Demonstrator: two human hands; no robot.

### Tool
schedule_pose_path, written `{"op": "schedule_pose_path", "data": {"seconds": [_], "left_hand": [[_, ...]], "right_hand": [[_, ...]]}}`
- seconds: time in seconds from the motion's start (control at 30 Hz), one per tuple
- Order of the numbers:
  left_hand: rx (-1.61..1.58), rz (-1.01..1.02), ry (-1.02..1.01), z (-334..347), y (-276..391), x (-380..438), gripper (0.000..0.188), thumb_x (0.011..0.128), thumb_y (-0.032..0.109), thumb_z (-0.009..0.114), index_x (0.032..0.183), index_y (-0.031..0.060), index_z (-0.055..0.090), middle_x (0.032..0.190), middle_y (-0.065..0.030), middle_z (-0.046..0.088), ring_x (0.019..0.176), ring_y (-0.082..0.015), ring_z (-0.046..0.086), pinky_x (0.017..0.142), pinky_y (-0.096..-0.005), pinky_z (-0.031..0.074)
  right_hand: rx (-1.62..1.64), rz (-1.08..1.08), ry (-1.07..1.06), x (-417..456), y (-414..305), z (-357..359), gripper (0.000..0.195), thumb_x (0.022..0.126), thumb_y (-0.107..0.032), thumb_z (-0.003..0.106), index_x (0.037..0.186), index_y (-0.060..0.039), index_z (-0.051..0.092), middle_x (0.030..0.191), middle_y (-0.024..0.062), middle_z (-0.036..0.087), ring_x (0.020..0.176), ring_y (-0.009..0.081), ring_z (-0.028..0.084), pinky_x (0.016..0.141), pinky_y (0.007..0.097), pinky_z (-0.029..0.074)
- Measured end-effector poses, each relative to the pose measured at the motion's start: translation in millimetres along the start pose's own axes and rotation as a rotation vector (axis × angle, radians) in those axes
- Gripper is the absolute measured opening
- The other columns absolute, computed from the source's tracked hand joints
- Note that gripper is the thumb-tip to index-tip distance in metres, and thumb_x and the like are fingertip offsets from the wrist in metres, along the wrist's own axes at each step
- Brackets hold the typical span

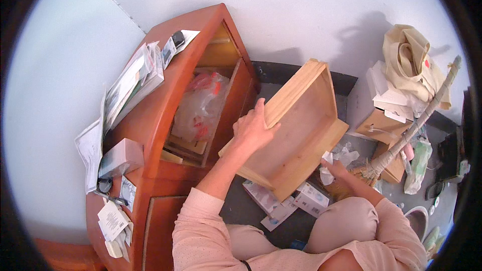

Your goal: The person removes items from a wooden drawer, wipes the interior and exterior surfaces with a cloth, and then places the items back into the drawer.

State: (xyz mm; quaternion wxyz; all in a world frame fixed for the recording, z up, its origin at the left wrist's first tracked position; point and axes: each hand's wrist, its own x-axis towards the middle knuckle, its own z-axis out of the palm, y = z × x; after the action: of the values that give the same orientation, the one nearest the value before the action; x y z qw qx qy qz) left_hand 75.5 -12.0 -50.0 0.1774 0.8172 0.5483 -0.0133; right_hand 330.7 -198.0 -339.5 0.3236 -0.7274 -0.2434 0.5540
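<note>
A pale wooden drawer is held tilted in front of me, its inside facing me and bare. My left hand grips its left wall, thumb over the edge. Beside the drawer's right end, my right hand pinches a crumpled white tissue or paper. On my left stands a reddish-brown wooden cabinet with an open drawer bay. Clear plastic bags with red print are visible in that bay.
Small printed boxes lie on the dark floor below the drawer. To the right are a broom, cardboard boxes and a beige cloth bag. Papers and a small pink-white box sit on the cabinet top.
</note>
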Motion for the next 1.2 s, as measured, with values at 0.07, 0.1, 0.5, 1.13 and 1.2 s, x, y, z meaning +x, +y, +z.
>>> {"op": "schedule_pose_path", "data": {"seconds": [0.07,0.1,0.5,1.13,1.2], "left_hand": [[-0.026,0.029,0.043,-11.4,4.0,-8.3,0.081,0.079,0.04,0.065,0.141,0.009,0.022,0.123,-0.0193,0.055,0.108,-0.0358,0.057,0.093,-0.0451,0.042],[-0.029,0.023,0.063,-16.8,1.3,-15.0,0.081,0.08,0.039,0.065,0.142,0.0091,0.022,0.123,-0.0194,0.055,0.108,-0.0358,0.056,0.093,-0.0449,0.042],[-0.216,0.085,0.133,-18.7,-24.0,-16.0,0.066,0.085,0.034,0.057,0.139,0.008,0.029,0.116,-0.0212,0.057,0.108,-0.0369,0.055,0.094,-0.0431,0.04],[-0.438,-0.526,-0.135,71.8,-226.2,124.5,0.073,0.088,0.06,0.032,0.124,-0.0001,0.053,0.131,-0.021,0.048,0.125,-0.0337,0.044,0.103,-0.0407,0.032],[-0.475,-0.58,-0.083,77.3,-235.8,122.8,0.077,0.085,0.064,0.034,0.123,0.0002,0.054,0.129,-0.0205,0.051,0.122,-0.0344,0.047,0.101,-0.0411,0.035]], "right_hand": [[0.143,0.078,-0.021,1.5,-2.9,4.6,0.059,0.08,-0.049,0.066,0.108,0.003,0.06,0.101,0.009,0.064,0.085,0.0165,0.06,0.072,0.0335,0.049],[0.21,0.066,-0.05,-5.2,-16.1,14.8,0.058,0.081,-0.047,0.067,0.109,0.003,0.06,0.102,0.0093,0.063,0.087,0.0168,0.06,0.073,0.0333,0.048],[0.602,-0.111,-0.053,-27.5,-81.9,24.7,0.044,0.075,-0.004,0.067,0.116,0.0036,0.052,0.105,0.0151,0.062,0.09,0.0264,0.063,0.074,0.0405,0.052],[0.483,-0.107,-0.002,-74.3,-130.9,-39.0,0.013,0.072,0.0,0.065,0.084,0.005,0.063,0.072,0.008,0.061,0.061,0.0188,0.059,0.054,0.0335,0.045],[0.451,-0.124,-0.027,-67.0,-127.5,-41.8,0.013,0.071,-0.001,0.066,0.083,0.0046,0.062,0.071,0.0073,0.06,0.059,0.0181,0.057,0.052,0.0334,0.043]]}}
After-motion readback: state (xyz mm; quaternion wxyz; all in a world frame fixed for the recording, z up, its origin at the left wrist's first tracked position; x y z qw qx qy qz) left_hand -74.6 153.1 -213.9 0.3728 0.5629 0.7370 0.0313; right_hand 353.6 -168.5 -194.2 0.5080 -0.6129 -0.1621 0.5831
